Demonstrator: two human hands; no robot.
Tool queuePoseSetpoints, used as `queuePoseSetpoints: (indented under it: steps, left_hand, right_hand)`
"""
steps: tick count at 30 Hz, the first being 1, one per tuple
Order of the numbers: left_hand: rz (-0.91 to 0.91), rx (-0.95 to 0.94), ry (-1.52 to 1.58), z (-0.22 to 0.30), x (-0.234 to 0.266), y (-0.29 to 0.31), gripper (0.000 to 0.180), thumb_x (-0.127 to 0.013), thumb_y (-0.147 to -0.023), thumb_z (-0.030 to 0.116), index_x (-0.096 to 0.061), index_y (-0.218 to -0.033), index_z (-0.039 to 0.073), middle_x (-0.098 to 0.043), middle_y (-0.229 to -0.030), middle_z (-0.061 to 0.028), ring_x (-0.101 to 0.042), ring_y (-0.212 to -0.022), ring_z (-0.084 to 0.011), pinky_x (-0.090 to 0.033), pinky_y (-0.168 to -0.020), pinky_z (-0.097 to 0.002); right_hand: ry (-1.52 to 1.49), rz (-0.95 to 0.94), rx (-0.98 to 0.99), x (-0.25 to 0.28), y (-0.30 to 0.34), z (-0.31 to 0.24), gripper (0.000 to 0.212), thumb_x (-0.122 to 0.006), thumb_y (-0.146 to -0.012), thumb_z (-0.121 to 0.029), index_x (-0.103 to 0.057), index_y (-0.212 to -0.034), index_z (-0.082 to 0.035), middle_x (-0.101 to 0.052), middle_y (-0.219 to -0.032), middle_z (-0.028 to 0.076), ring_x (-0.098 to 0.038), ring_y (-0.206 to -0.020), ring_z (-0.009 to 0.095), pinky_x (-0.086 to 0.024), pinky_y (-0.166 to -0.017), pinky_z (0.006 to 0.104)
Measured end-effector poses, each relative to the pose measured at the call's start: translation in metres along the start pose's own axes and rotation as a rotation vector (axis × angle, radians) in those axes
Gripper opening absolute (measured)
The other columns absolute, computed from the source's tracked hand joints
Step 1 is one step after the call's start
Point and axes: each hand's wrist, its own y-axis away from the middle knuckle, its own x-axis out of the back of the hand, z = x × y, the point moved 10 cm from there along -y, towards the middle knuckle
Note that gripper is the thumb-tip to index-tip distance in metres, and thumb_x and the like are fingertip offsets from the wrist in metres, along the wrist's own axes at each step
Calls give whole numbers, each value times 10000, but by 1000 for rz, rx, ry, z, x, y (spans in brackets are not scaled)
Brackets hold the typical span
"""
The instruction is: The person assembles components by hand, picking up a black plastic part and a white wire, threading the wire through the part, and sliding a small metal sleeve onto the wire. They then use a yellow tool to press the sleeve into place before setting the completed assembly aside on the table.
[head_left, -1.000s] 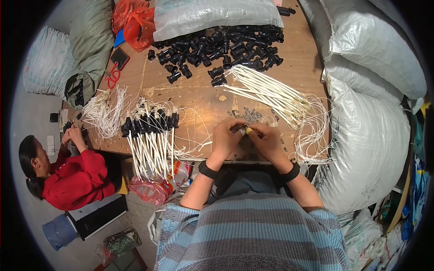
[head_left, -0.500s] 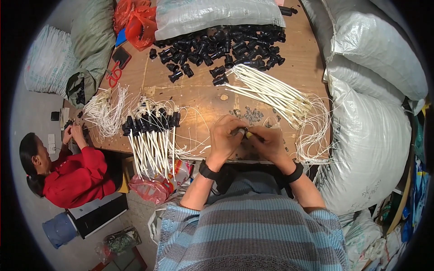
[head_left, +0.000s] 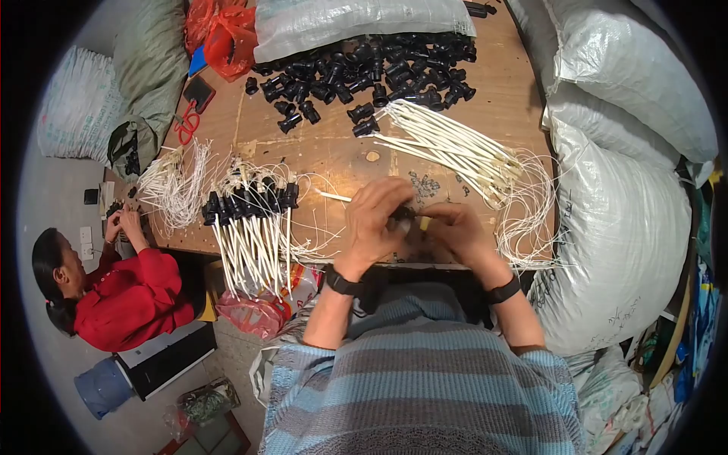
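Observation:
Close to the table's front edge, my left hand [head_left: 377, 221] is curled around a dark lamp-socket-like piece [head_left: 400, 218], mostly hidden by the fingers. A white tube [head_left: 334, 196] sticks out to the left from behind that hand. My right hand [head_left: 464, 233] is bent close beside it, thumb and fingers together at a small yellowish bit [head_left: 425, 224]; motion blurs the details. Small grey metal clips [head_left: 425, 185] lie just beyond my hands. To the right rests a bundle of white tubes with wires [head_left: 455, 148]. On the left, white tubes fitted with black sockets [head_left: 250, 203] overhang the edge.
Loose black sockets [head_left: 334, 80] are heaped at the back, against a white woven sack [head_left: 364, 23]. Large stuffed sacks [head_left: 614, 227] line the right side. A person in red [head_left: 133, 299] works at the left. Another wire bundle [head_left: 178, 182] and red-handled scissors [head_left: 187, 125] lie there.
Both hands have shifted slightly: the left up and to the left, the right away from the body's middle. A white tube now shows beside my left hand, with a dark piece between the hands.

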Motion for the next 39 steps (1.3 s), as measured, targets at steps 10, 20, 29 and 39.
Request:
queuePoseSetpoints:
  steps: [10,20,29,39]
  left_hand:
    - [-313,503,179,-48,-33,33,388,-604,-664,-41,-693,-1029,52,-674,-860,-134,-661,-735,-240,-507,-664,-301]
    - [-252,452,13,-42,-24,32,291,-657,-691,16,-690,-978,43,-678,-866,-136,-664,-753,-276,-514,-666,-327]
    - [-382,323,-60,-28,-23,40,297,-662,-680,59,-672,-976,81,-642,-832,-125,-638,-758,-315,-504,-644,-364]
    - [-379,138,-85,-3,-18,53,313,-647,-625,78,-632,-938,82,-587,-774,-87,-597,-715,-318,-472,-610,-418]
  right_hand:
    - [614,149,558,3,32,-54,430,-621,-791,-31,-642,-1214,-98,-675,-795,123,-643,-623,265,-490,-524,338]
    - [329,-110,313,-2,0,-44,364,-687,-730,-18,-707,-1090,-72,-666,-731,100,-614,-571,260,-478,-531,326]
    - [635,-312,539,-25,-12,-78,165,-739,-770,-166,-710,-906,-78,-610,-662,143,-601,-590,277,-434,-533,360]
    - [1,-761,-216,-64,-7,4,128,-758,-735,-16,-630,-730,-10,-523,-608,-67,-434,-560,30,-317,-503,234]
